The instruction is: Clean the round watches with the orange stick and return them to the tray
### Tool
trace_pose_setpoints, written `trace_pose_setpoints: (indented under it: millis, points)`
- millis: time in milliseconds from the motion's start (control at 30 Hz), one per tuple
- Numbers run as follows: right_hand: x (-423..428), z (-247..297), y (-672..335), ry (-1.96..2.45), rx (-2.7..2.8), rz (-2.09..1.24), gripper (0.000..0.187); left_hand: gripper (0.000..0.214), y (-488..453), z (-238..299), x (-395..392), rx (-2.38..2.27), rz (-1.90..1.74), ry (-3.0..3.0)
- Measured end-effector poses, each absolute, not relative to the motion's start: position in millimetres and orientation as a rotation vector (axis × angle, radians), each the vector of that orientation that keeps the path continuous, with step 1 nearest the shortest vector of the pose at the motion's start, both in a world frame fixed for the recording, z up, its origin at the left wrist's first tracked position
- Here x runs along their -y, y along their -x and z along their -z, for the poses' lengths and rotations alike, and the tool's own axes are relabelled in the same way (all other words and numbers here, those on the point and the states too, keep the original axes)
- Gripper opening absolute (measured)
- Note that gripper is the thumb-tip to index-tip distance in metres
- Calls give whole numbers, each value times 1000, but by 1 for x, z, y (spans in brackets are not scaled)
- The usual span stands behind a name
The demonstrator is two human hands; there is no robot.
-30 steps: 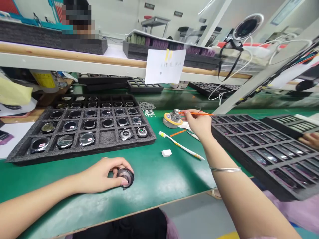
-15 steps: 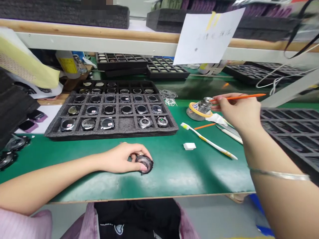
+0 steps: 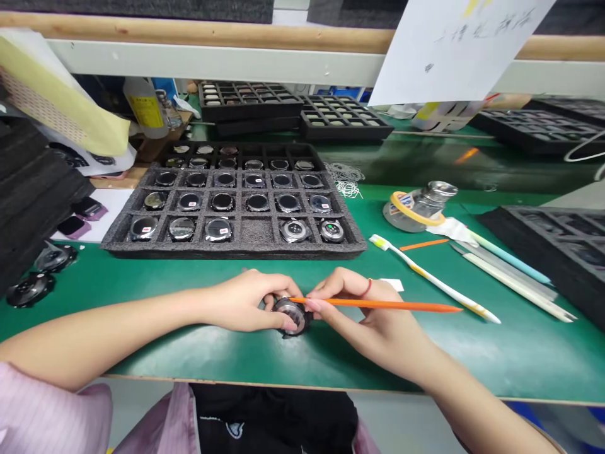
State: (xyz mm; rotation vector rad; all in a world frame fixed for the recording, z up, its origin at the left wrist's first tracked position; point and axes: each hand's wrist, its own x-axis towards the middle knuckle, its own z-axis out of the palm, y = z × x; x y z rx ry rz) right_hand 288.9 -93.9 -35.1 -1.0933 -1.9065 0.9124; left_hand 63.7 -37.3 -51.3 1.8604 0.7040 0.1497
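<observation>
My left hand (image 3: 253, 301) is closed around a round black watch case (image 3: 293, 313), its thumb across the face that points up at me. Between the thumb and fingers of my right hand (image 3: 363, 315) is a thin orange stick (image 3: 397, 305). The stick's left tip touches or nearly touches the upper rim of the watch case; the fingers partly hide the spot. Behind both hands lies a black foam tray (image 3: 231, 252) of round watches, one front compartment bare. A small white block (image 3: 393, 284) shows partly behind my right hand.
To the right lie a toothbrush (image 3: 435, 277), another orange stick (image 3: 424, 244), several slim tools (image 3: 515, 284) and a glass bottle (image 3: 420, 205) with a yellow band. Loose watch parts (image 3: 31, 289) sit at left. A shelf beam (image 3: 212, 60) with a hanging paper (image 3: 458, 50) crosses above.
My right hand has come from the glass bottle down and left to the watch case, still holding the orange stick. My left hand keeps its hold. The camera view has shifted.
</observation>
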Motion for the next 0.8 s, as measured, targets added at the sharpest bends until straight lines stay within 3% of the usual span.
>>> trace_pose_setpoints:
  millis: [200, 800]
  points:
    - [105, 30, -293, 1085, 1955, -972, 20, 28, -63, 51, 39, -692, -167, -1850]
    - [147, 71, -278, 1207, 1566, -700, 21, 23, -67, 43, 38, -703, -139, -1863]
